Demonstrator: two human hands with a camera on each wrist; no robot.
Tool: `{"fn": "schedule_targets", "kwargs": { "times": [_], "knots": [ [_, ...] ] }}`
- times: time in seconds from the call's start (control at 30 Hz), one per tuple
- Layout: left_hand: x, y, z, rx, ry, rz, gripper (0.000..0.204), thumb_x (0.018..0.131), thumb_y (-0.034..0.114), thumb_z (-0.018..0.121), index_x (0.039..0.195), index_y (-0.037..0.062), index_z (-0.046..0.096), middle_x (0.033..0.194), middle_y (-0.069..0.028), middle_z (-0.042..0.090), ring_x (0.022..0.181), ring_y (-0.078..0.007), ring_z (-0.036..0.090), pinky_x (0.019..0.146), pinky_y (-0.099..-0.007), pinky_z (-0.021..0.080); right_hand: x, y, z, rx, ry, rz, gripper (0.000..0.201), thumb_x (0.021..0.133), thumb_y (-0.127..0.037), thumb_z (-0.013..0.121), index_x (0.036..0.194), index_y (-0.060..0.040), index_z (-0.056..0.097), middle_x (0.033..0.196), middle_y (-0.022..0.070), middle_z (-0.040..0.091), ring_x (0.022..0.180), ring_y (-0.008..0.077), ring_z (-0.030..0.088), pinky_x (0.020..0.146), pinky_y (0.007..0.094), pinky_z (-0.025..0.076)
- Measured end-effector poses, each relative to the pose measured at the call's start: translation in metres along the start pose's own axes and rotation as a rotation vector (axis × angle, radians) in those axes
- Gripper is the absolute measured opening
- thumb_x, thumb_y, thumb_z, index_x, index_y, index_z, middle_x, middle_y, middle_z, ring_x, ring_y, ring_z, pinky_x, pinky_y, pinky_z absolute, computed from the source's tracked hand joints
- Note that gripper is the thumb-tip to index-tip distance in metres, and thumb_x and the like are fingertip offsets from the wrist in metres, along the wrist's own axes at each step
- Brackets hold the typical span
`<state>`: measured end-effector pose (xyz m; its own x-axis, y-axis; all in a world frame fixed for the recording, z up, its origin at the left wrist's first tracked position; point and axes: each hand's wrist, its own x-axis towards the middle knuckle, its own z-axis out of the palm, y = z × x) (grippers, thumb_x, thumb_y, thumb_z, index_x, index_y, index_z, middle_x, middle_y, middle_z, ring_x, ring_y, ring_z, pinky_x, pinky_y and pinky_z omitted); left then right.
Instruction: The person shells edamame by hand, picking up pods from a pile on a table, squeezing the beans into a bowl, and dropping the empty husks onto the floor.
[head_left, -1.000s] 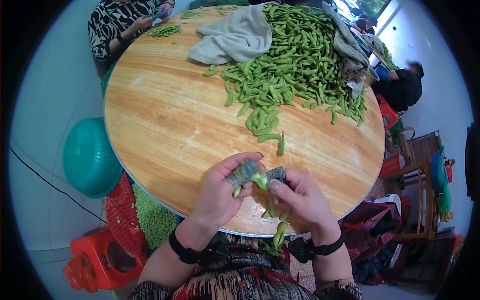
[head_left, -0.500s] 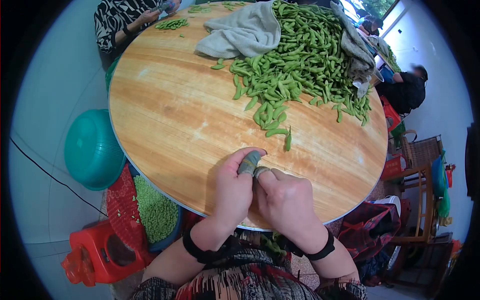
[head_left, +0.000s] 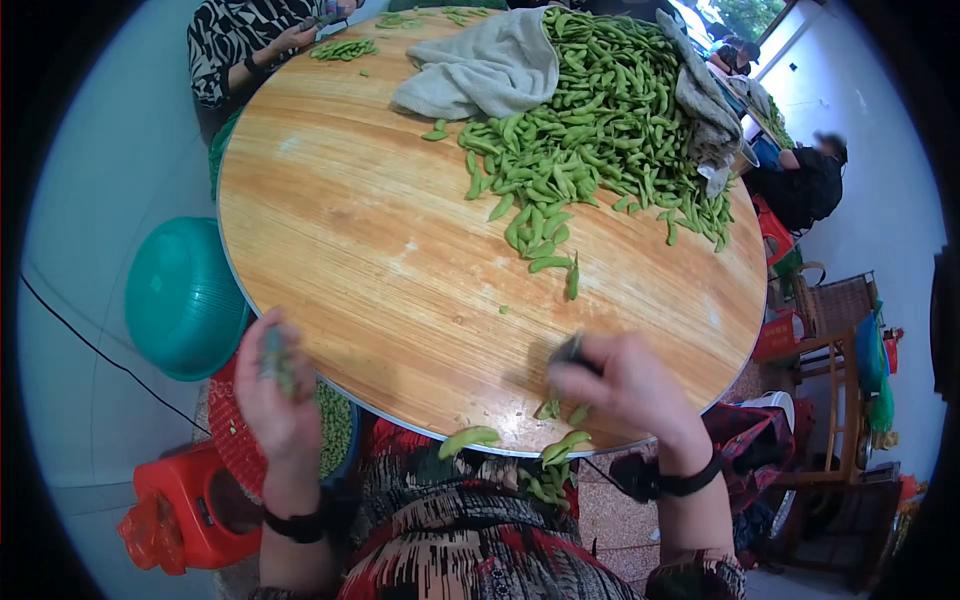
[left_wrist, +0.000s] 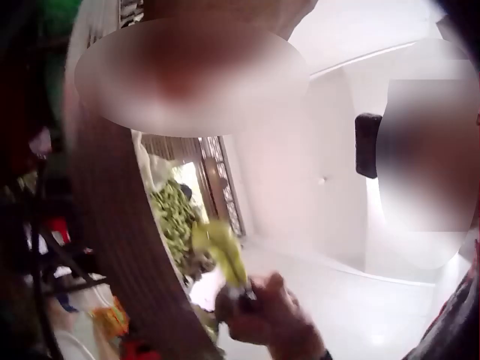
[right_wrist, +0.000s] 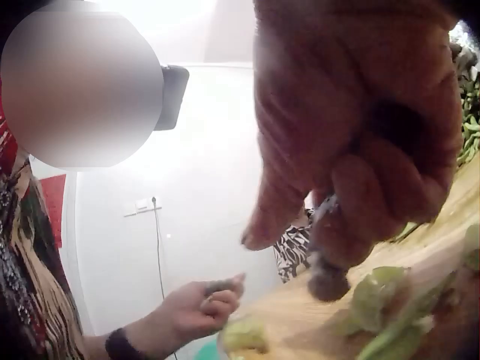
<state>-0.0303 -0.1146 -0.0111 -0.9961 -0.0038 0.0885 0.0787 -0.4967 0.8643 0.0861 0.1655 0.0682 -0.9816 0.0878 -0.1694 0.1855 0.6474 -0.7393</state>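
My left hand (head_left: 275, 395), blurred, hovers past the table's left edge beside the shelled beans (head_left: 337, 430). A grey cover wraps one of its fingers; a greenish patch shows by them, and I cannot tell whether the hand holds it. Over the near table, my right hand (head_left: 625, 385) has loosely bent fingers and nothing between them. In the right wrist view its thumb stands apart from the index finger, which wears a dark cover (right_wrist: 328, 283). Green pods (right_wrist: 379, 296) lie below that hand. Another pod (head_left: 470, 440) shows at the front table edge.
A big heap of soybean pods (head_left: 600, 130) covers the far table (head_left: 330, 220), between grey cloths (head_left: 490, 70). Left of the table are a teal basin (head_left: 180, 300) and a red stool (head_left: 195, 510). A person (head_left: 235, 50) sits at the far left, handling something.
My hands, together over the near table half a second ago, have parted. The left swung left past the table edge; the right shifted right. A pod now shows at the front edge.
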Motion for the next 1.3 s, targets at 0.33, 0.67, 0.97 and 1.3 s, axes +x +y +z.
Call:
{"fn": "schedule_targets", "kwargs": {
  "times": [0.33,0.67,0.97,1.3],
  "knots": [
    [0.021,-0.019,-0.146,1.603,0.135,0.404,0.040,0.080,0.005,0.058,0.120,0.0063,0.051,0.128,-0.0179,0.039,0.106,-0.0304,0.046,0.089,-0.0358,0.038,0.050,0.032,-0.008,-0.724,0.341,0.102,0.027,0.078,-0.024,0.062,0.076,0.0023,0.056,0.067,0.0223,0.059,0.065,0.0385,0.058,0.059,0.0443,0.046],
    [-0.015,-0.004,0.084,-0.394,-0.667,-0.883,0.031,0.082,-0.001,0.050,0.113,0.0013,0.053,0.085,-0.0010,0.057,0.061,-0.0031,0.042,0.049,-0.0142,0.030,0.001,-0.001,0.022,1.256,-0.329,0.276,0.019,0.091,-0.020,0.051,0.097,-0.0020,0.057,0.060,-0.0038,0.047,0.045,0.0016,0.033,0.041,0.0159,0.025],
    [-0.031,-0.036,0.113,-0.247,-0.569,-0.631,0.022,0.077,-0.006,0.050,0.098,0.0005,0.057,0.083,-0.0017,0.058,0.070,-0.0054,0.051,0.056,-0.0159,0.036,-0.017,-0.001,0.029,0.925,-0.097,0.114,0.021,0.095,-0.018,0.041,0.088,-0.0020,0.052,0.065,-0.0035,0.046,0.052,0.0026,0.034,0.046,0.0177,0.028],
    [-0.037,-0.042,0.116,-0.161,-0.798,-0.599,0.026,0.074,-0.009,0.050,0.097,0.0004,0.057,0.087,-0.0016,0.056,0.075,-0.0046,0.050,0.062,-0.0164,0.039,-0.020,0.018,0.041,1.077,-0.067,0.147,0.019,0.094,-0.015,0.043,0.083,-0.0027,0.053,0.061,-0.0041,0.046,0.051,0.0021,0.036,0.045,0.0176,0.028]
  ]
}}
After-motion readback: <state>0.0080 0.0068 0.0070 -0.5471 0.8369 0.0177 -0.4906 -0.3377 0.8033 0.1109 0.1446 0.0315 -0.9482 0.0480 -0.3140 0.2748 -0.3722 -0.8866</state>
